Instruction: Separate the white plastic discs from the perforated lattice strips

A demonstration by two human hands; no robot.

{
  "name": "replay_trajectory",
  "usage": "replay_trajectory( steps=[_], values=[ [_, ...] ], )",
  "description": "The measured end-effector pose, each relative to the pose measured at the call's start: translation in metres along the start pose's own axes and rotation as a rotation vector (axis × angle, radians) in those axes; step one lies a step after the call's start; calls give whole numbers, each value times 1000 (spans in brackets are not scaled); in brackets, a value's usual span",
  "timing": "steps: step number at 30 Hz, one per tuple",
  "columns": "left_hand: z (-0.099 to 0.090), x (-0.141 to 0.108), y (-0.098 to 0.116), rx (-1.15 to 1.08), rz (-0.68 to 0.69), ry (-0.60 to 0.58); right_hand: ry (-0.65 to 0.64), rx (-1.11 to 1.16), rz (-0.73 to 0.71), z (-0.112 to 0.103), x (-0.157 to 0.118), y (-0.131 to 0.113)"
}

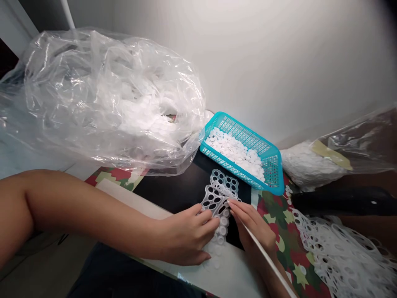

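Observation:
A white plastic sheet (212, 198) full of round holes is lifted and bent over a black mat (167, 186). My left hand (186, 236) has bent fingers at the sheet's near left edge, its thumb lower down over the discs. At the sheet's right edge, the fingertips of my right hand (256, 227) pinch it. A thin white strip (263, 252) runs along my right palm and forearm; whether I grip it cannot be made out. Round white discs (221, 231) lie in a row between my hands. Another holed sheet (217, 177) lies just beyond.
A turquoise basket (276, 165) holds many white discs (235, 151). A large clear plastic bag (102, 95) with white contents bulges at the left. Another filled bag (313, 165) stands at the right, above a black handle (344, 201) and a heap of holed sheets (344, 256).

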State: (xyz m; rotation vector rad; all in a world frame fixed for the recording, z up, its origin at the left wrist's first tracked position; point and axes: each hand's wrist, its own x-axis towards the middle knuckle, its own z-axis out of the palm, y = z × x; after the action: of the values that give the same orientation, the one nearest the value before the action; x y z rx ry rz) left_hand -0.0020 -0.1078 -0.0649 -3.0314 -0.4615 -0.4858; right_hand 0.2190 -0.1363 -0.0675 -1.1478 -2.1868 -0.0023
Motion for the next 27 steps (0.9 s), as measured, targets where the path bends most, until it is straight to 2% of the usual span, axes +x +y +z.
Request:
replay_trajectory(
  steps=[4,6,8,12,14,16,19,22,27],
  values=[
    [2,0,1,-8,7,20,124,24,48,-13,4,2],
    [2,0,0,-10,8,19,134,58,83,-21,4,4],
    [1,-1,-1,-15,23,8,76,116,94,-28,3,4],
    [-2,-2,-6,-45,87,-17,-176,321,124,-33,1,5],
    [-1,-2,-9,-66,109,-10,-251,361,137,-31,-1,7],
    [1,-2,-11,-89,124,9,-245,309,140,-29,-4,11],
    [7,-2,-13,-160,126,24,-147,184,124,-28,-7,14],
    [11,-3,-14,-252,86,-5,-84,150,106,-30,-6,12],
    [11,-3,-14,-290,61,-8,-194,139,18,-26,-3,6]
  ],
)
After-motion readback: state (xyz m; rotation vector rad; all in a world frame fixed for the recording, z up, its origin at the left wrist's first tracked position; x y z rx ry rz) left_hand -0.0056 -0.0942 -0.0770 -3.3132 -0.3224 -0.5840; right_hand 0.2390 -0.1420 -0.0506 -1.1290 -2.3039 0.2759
